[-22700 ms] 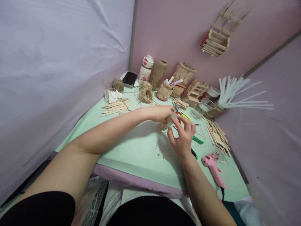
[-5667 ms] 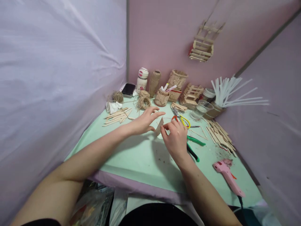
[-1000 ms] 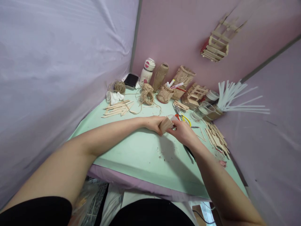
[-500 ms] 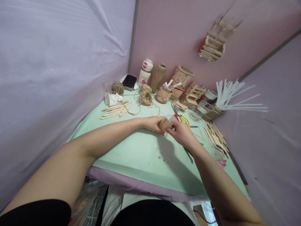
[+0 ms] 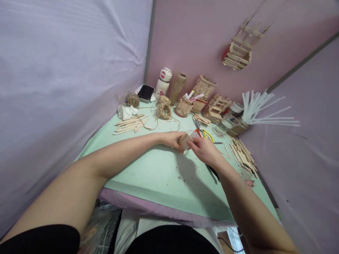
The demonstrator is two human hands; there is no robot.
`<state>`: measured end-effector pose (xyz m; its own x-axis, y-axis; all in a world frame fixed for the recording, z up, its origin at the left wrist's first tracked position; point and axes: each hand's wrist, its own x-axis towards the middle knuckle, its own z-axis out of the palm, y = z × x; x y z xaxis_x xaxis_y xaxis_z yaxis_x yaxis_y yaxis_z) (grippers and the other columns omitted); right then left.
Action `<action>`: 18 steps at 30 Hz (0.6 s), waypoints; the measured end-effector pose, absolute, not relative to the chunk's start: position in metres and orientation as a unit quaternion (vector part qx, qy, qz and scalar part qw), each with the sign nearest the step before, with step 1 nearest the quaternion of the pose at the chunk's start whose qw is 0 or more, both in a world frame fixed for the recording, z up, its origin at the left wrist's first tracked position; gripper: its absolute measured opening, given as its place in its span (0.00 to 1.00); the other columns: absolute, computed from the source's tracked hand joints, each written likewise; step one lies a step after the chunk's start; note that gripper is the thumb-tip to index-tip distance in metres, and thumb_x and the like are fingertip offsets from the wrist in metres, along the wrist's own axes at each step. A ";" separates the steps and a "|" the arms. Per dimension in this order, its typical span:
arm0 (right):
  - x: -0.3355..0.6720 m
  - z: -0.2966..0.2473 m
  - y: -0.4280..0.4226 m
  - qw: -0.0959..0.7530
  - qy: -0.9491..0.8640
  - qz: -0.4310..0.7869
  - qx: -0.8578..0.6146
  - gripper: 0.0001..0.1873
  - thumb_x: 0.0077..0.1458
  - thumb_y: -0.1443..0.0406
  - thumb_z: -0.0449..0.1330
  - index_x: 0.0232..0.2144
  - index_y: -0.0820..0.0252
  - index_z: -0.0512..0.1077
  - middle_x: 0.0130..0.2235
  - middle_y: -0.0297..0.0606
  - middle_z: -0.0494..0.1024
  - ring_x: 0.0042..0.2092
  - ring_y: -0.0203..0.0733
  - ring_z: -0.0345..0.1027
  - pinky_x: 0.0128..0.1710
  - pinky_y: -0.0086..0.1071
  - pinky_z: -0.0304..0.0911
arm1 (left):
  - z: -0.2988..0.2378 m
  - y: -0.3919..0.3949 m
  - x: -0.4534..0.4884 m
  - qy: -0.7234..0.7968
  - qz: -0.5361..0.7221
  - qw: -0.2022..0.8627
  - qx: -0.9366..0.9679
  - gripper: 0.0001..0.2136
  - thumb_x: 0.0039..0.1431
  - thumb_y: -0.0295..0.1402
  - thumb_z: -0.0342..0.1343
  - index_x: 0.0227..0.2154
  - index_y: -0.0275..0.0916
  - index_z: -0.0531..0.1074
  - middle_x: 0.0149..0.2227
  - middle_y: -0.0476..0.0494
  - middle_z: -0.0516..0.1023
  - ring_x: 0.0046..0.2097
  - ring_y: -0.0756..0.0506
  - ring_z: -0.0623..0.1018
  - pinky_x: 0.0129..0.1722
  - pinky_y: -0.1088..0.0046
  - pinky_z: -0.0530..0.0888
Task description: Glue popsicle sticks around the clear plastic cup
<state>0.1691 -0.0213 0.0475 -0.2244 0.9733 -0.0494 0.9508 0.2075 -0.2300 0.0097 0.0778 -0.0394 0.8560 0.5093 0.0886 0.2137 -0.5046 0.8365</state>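
Above the middle of the table, my left hand [image 5: 172, 140] is wrapped round the left side of a small cup-like piece faced with flat wooden sticks [image 5: 185, 140]. A pale, translucent part shows behind the sticks. My right hand [image 5: 203, 148] pinches at the right edge of this piece, thumb and finger pressed against the wood. Whether a separate stick is between those fingers is hidden. Just beyond my right hand lie scissors with yellow and red handles [image 5: 208, 135]. A dark-handled tool [image 5: 213, 173] lies partly under my right wrist.
Wooden sticks [image 5: 129, 124] lie at the left, more sticks [image 5: 243, 153] at the right. Behind stand twine [image 5: 163, 108], a white bottle [image 5: 162, 83], a stick-covered pen holder [image 5: 183, 106], a clear cup [image 5: 226, 124] and white glue sticks [image 5: 255, 109]. A stick basket [image 5: 236, 56] hangs on the wall.
My right fingers have shifted slightly on the wooden face of the piece, and the piece has tilted a little. My left hand keeps its hold.
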 end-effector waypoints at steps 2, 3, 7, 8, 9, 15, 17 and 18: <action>0.169 0.048 -0.021 0.050 -0.778 0.100 -0.618 0.19 0.61 0.60 0.48 0.22 0.57 0.70 0.21 0.35 0.70 0.24 0.38 0.59 0.25 0.30 0.46 | -0.039 0.078 0.009 0.211 0.161 0.450 0.853 0.28 0.40 0.38 0.67 0.46 0.38 0.67 0.44 0.48 0.76 0.47 0.42 0.75 0.43 0.72 0.69; 0.169 0.048 -0.021 0.050 -0.779 0.097 -0.617 0.20 0.62 0.59 0.47 0.22 0.57 0.70 0.21 0.35 0.70 0.24 0.38 0.59 0.25 0.30 0.47 | -0.039 0.078 0.009 0.212 0.160 0.447 0.854 0.28 0.40 0.38 0.67 0.47 0.38 0.67 0.44 0.48 0.76 0.47 0.42 0.75 0.44 0.72 0.69; 0.169 0.047 -0.020 0.050 -0.778 0.095 -0.618 0.22 0.64 0.58 0.46 0.21 0.57 0.68 0.21 0.35 0.69 0.24 0.38 0.59 0.25 0.30 0.47 | -0.039 0.079 0.009 0.218 0.156 0.438 0.858 0.29 0.40 0.40 0.67 0.47 0.38 0.67 0.43 0.48 0.76 0.46 0.42 0.74 0.43 0.72 0.69; 0.168 0.047 -0.021 0.050 -0.777 0.097 -0.620 0.23 0.64 0.57 0.45 0.21 0.57 0.68 0.21 0.35 0.69 0.24 0.38 0.59 0.25 0.30 0.48 | -0.040 0.080 0.010 0.217 0.154 0.440 0.858 0.29 0.40 0.40 0.67 0.46 0.37 0.67 0.43 0.48 0.76 0.46 0.42 0.74 0.43 0.72 0.69; 0.168 0.048 -0.021 0.050 -0.775 0.100 -0.622 0.24 0.65 0.56 0.44 0.21 0.57 0.68 0.21 0.35 0.69 0.24 0.38 0.59 0.25 0.30 0.48 | -0.040 0.080 0.010 0.217 0.153 0.440 0.858 0.29 0.40 0.40 0.67 0.46 0.37 0.67 0.43 0.48 0.76 0.46 0.42 0.74 0.43 0.72 0.69; 0.173 0.055 -0.031 0.156 -0.773 0.109 -0.605 0.22 0.65 0.53 0.46 0.37 0.57 0.75 0.32 0.40 0.78 0.34 0.43 0.70 0.33 0.32 0.58 | -0.040 0.081 0.009 0.216 0.154 0.437 0.860 0.33 0.40 0.39 0.67 0.51 0.37 0.66 0.49 0.45 0.73 0.51 0.40 0.72 0.48 0.70 0.68; 0.179 0.051 -0.034 0.272 -0.736 0.103 -0.612 0.21 0.64 0.52 0.48 0.44 0.57 0.74 0.33 0.40 0.79 0.35 0.43 0.71 0.36 0.33 0.62 | -0.039 0.081 0.009 0.218 0.149 0.442 0.857 0.34 0.40 0.39 0.68 0.52 0.37 0.65 0.50 0.44 0.74 0.51 0.40 0.72 0.49 0.68 0.68; 0.182 0.047 -0.034 0.329 -0.707 0.103 -0.617 0.22 0.63 0.51 0.48 0.46 0.57 0.73 0.33 0.40 0.78 0.33 0.43 0.71 0.37 0.34 0.63 | -0.038 0.081 0.008 0.219 0.150 0.443 0.856 0.35 0.40 0.39 0.68 0.53 0.37 0.65 0.50 0.44 0.74 0.51 0.39 0.72 0.49 0.68 0.68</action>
<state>0.1819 -0.0343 0.0465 -0.0209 0.9407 0.3386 0.8053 0.2165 -0.5519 0.0084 0.0812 -0.0382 0.8591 0.5080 0.0626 0.2423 -0.5113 0.8246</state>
